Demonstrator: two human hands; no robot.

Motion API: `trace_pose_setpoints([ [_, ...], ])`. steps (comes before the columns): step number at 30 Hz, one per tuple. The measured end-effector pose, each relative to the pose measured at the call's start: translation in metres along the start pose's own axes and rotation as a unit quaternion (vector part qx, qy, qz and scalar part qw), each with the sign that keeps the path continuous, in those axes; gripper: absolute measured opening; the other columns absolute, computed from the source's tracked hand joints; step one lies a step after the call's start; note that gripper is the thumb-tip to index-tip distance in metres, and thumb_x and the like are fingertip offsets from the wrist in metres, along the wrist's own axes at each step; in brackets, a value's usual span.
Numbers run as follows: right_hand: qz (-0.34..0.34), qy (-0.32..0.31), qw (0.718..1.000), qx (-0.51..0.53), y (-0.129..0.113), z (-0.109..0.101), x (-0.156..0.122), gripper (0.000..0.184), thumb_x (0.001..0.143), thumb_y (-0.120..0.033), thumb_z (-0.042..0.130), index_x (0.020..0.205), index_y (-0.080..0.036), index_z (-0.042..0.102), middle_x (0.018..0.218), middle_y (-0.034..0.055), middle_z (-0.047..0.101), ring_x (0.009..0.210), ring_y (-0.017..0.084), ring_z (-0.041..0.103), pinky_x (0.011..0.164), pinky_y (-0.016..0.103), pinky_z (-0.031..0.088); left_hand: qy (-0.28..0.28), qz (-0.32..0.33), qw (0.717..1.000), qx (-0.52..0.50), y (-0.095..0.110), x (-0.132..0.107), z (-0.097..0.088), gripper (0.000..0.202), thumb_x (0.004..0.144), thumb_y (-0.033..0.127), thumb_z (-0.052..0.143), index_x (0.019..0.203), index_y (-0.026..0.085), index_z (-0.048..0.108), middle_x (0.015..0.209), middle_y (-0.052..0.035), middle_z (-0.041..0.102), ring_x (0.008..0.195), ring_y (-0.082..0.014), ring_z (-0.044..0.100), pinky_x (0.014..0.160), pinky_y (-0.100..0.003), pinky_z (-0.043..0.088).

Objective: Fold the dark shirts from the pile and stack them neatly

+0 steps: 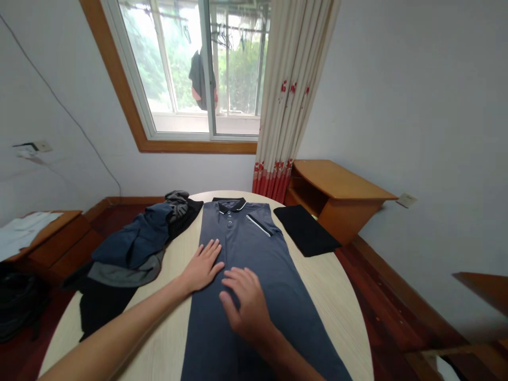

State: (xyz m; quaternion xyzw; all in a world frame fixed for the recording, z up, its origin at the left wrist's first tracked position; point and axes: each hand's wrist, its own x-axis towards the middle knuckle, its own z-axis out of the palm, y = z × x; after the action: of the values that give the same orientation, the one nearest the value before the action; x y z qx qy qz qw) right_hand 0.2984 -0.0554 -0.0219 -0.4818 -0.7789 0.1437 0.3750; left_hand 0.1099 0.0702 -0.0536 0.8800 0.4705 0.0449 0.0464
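Note:
A dark grey-blue polo shirt [254, 259] lies spread over a light wooden table, its black collar [238, 205] toward the window. One sleeve [260, 225], edged in black and white, is folded in over the chest. My left hand [204, 266] rests flat on the shirt's left side, fingers spread. Over the middle of the shirt is my right hand [246, 301], its fingers loosely curved and apart, with nothing in it. Whether its fingertips touch the cloth I cannot tell.
Left on the round table [353, 312] is a heap of dark clothes [133, 238]. A folded black garment [305, 229] lies at the right edge. Beyond stand a wooden cabinet [341, 180] and a curtain [291, 90] beside the window [234, 69].

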Motion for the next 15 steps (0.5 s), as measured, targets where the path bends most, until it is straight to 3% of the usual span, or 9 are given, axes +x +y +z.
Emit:
trace_pose_setpoints([
  [3, 0.101, 0.077, 0.991, -0.036, 0.026, -0.034, 0.005, 0.029, 0.095, -0.035, 0.048, 0.105, -0.020, 0.069, 0.118, 0.0118, 0.069, 0.117, 0.026, 0.059, 0.107, 0.045, 0.039, -0.013, 0.021, 0.999, -0.023, 0.033, -0.045, 0.005, 0.066, 0.101, 0.055, 0.029, 0.156, 0.018, 0.033, 0.164, -0.0098, 0.023, 0.152, -0.0267, 0.017, 0.122, -0.050, 0.020],
  [8, 0.282, 0.068, 0.944, -0.156, 0.081, -0.089, -0.020, 0.034, 0.092, -0.039, 0.050, 0.111, -0.016, 0.067, 0.119, 0.0141, 0.067, 0.113, 0.028, 0.059, 0.100, 0.038, 0.043, -0.043, 0.038, 0.996, -0.062, 0.093, -0.099, 0.010, 0.070, 0.099, 0.058, 0.035, 0.158, 0.022, 0.027, 0.165, -0.0109, 0.018, 0.153, -0.0310, 0.014, 0.121, -0.058, 0.019],
  [12, 0.357, -0.003, 0.908, -0.218, 0.105, -0.106, -0.056, 0.042, 0.090, -0.038, 0.056, 0.120, -0.009, 0.062, 0.116, 0.0184, 0.065, 0.107, 0.028, 0.063, 0.091, 0.035, 0.045, -0.049, 0.079, 0.993, -0.079, 0.118, -0.116, 0.010, 0.064, 0.099, 0.057, 0.039, 0.155, 0.027, 0.033, 0.165, -0.0078, 0.020, 0.153, -0.0336, 0.013, 0.120, -0.062, 0.018],
  [15, 0.396, -0.061, 0.894, -0.202, 0.107, -0.109, -0.071, 0.039, 0.087, -0.038, 0.062, 0.116, -0.011, 0.062, 0.104, 0.0153, 0.068, 0.097, 0.026, 0.066, 0.082, 0.032, 0.047, -0.023, 0.081, 0.993, -0.087, 0.124, -0.111, 0.002, 0.054, 0.099, 0.051, 0.042, 0.147, 0.026, 0.047, 0.160, -0.0079, 0.036, 0.150, -0.0347, 0.022, 0.118, -0.060, 0.025],
])
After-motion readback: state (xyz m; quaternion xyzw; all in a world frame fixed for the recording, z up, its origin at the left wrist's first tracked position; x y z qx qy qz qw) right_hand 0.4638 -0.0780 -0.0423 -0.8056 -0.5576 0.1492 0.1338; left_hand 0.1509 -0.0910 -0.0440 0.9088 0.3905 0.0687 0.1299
